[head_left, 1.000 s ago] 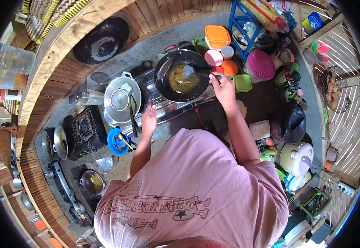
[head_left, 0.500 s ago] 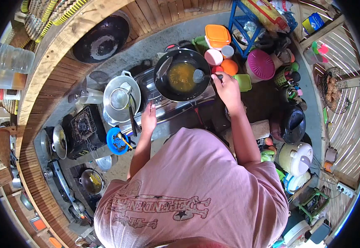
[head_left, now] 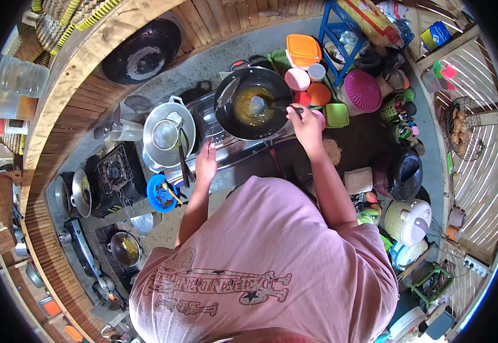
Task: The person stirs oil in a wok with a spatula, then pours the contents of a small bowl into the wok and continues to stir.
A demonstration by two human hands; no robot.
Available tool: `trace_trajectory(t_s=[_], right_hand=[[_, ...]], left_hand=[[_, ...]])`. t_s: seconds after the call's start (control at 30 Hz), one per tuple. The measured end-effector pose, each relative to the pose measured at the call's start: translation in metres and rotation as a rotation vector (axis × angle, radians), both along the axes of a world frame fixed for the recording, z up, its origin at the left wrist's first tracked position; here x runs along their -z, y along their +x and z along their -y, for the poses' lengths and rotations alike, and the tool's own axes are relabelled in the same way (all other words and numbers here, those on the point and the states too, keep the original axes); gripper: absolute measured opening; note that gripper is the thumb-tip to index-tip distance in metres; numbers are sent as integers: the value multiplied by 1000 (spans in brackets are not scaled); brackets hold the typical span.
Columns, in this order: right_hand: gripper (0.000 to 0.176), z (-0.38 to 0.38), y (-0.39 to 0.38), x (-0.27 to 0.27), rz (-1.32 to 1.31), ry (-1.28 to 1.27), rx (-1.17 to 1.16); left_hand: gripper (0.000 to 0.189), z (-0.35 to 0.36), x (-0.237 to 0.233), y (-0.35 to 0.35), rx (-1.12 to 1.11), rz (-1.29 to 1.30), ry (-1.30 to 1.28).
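Right hand [head_left: 306,123] clenched round the dark handle end of a long metal ladle [head_left: 258,104], whose bowl dips into the yellow-orange liquid [head_left: 243,116] of a round black wok [head_left: 260,133]

Ladle lies nearly level across the upper middle of the frame, bowl to the left of the fist and handle crossing the wok's right rim, so the wok sits up and left of the right hand, the nearer of the two. Left hand [head_left: 206,162] is lower left of the wok, at the front edge of the stainless steel gas stove [head_left: 231,151]; whether it grips a knob or only rests there cannot be told. Fingers cover most of the handle, the liquid's contents are too small to make out, and the burner is hidden under the wok
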State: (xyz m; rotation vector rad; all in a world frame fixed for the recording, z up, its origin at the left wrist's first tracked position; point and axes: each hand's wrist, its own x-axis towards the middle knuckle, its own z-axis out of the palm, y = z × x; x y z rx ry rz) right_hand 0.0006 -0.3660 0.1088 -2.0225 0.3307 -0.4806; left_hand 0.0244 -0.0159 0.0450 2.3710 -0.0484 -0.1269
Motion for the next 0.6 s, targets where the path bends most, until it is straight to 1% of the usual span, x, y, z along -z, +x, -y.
trace_trajectory(t_s=[0.07,0.13,0.17,0.27,0.37,0.5,0.6], right_hand=[[28,0,-2,-2,10,11,2],[28,5,-1,0,97,52,-3],[28,8,-2,0,97,51,-3],[22,14,-5,-14,59,-51,34],[20,19,-6,-9,67,-94,78],[21,21,-9,-18,67,-71,70],[21,21,-9,-19,93,-145,71]], left_hand=[[48,-1,-2,1,-8,-33,0],[48,-2,-2,1,-11,-66,-2],[48,-3,1,2,-14,-70,1],[48,-5,5,2,-18,-79,6],[49,-5,9,2,-15,-65,5],[50,-4,10,2,-10,-46,10],[51,-1,1,1,-15,-83,-11]])
